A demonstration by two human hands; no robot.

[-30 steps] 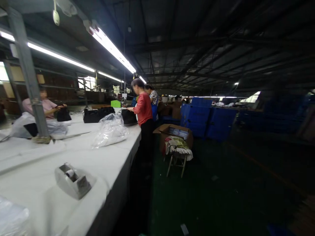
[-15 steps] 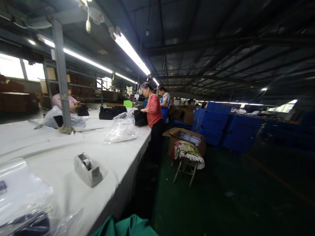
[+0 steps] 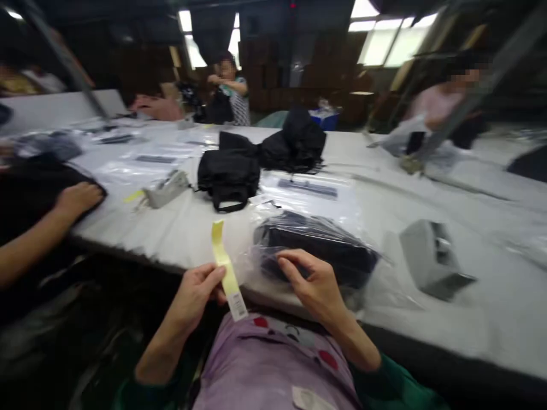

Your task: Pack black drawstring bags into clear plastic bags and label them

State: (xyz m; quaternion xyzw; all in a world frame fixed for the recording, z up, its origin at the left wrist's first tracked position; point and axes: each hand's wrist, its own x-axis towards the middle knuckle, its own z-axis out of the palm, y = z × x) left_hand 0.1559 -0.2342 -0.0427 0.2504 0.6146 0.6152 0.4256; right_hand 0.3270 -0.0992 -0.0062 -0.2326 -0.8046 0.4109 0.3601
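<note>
- The yellow strip, with a barcode sticker at its lower end, stands upright just off the counter's near edge. The left hand holds it, thumb and fingers closed in a pinch on its lower half.
- At 3 o'clock from it, a black item in a clear bag lies on the counter. The right hand rests on top, fingers loosely spread and clasping nothing.
- Farther out at 3 o'clock sits a grey tape dispenser.
- At 12 o'clock lie black bags, unwrapped.
- At 9 o'clock a co-worker's hand rests on dark cloth.
- Half a second ago the view ran along the counter with no hands showing. Now it looks down on both hands, strip and bag, so I judge attention is back on them.
</note>
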